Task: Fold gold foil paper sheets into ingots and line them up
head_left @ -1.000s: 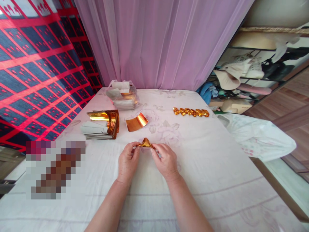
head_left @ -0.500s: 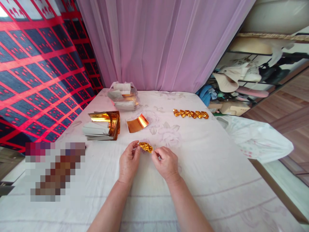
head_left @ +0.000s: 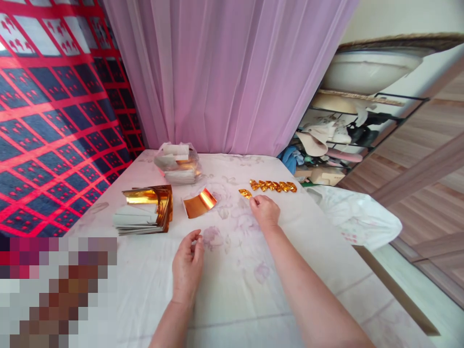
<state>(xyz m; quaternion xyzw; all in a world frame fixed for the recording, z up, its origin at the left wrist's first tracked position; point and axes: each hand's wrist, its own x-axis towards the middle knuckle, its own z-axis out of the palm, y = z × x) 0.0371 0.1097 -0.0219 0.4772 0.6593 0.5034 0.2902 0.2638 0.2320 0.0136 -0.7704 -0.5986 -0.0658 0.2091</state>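
Note:
Between the thumb and fingers of my right hand (head_left: 266, 211) is a small folded gold foil paper piece (head_left: 245, 193). It is held close to the left end of a row of folded gold pieces (head_left: 273, 185) lying on the table. My left hand (head_left: 188, 261) hovers low over the cloth with its fingers loosely curled, thumb and fingertips apart, holding nothing. A single curved gold foil sheet (head_left: 200, 203) lies ahead of it. Left of that sheet is a fanned stack of gold and grey-white foil papers (head_left: 145, 212).
A clear plastic bag of more papers (head_left: 178, 164) sits at the table's far left, before a purple curtain (head_left: 217, 72). Beyond the right edge are a white plastic bag (head_left: 358, 215) and a shelf of hats and other items (head_left: 326, 135). A pixelated patch covers the lower left.
My right hand has carried the folded gold piece forward and right, towards the row. My left hand has let go of it and stays near the front. The view has shifted right.

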